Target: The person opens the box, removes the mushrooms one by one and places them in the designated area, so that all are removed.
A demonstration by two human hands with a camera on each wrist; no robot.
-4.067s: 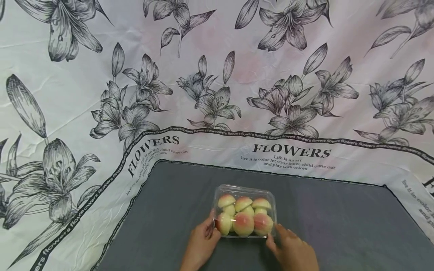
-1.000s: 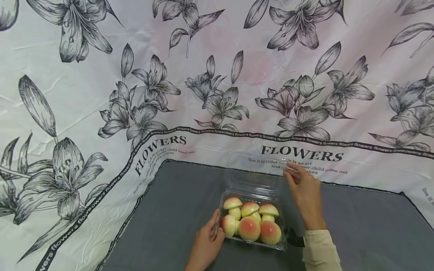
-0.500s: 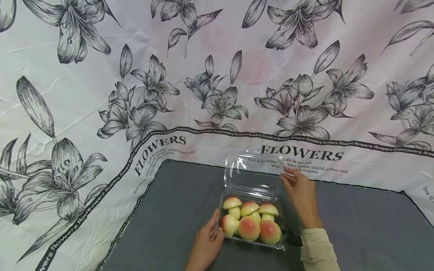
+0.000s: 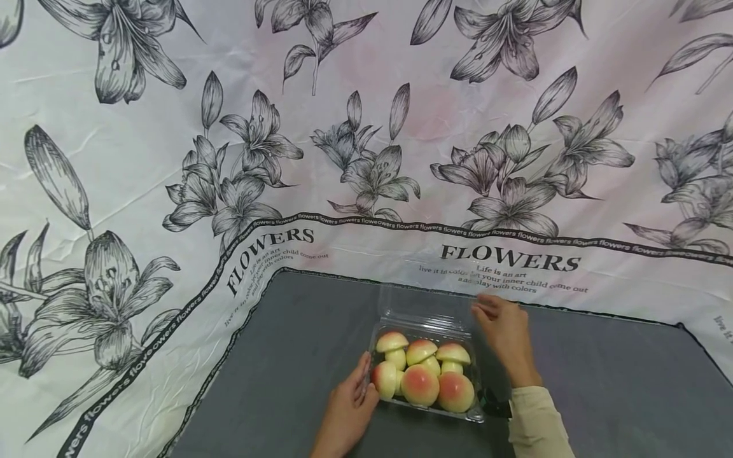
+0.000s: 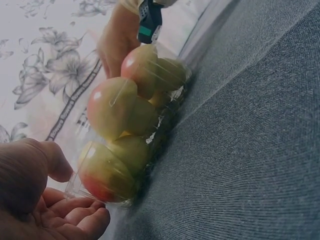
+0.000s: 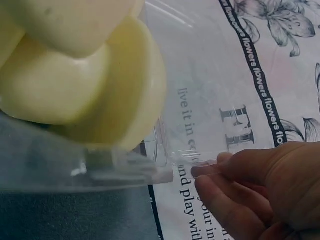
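A clear plastic clamshell box (image 4: pixel 474 418) lies on the grey cloth with its lid (image 4: pixel 420 304) swung up and back. Inside sit several mushroom-shaped pieces (image 4: pixel 420 385), pale yellow with reddish caps, in two rows. My left hand (image 4: pixel 347 406) holds the box's left side; the left wrist view shows thumb and fingers pinching its clear edge (image 5: pixel 75 186). On the far right, my right hand (image 4: pixel 506 334) pinches the lid's corner between thumb and fingertips, and the right wrist view shows that thin clear tab (image 6: pixel 197 161) in the grip.
Grey cloth (image 4: pixel 286 356) spreads around the box, edged by a white border with printed lettering. Behind it rises a white flower-print sheet (image 4: pixel 355 146). A dark device (image 4: pixel 495 403) sits at the right wrist, beside the box's right side.
Four seconds ago the lid was down, with both hands at the box's sides. My right hand has since lifted the lid back, and lately lowered slightly with it. The left hand stays put.
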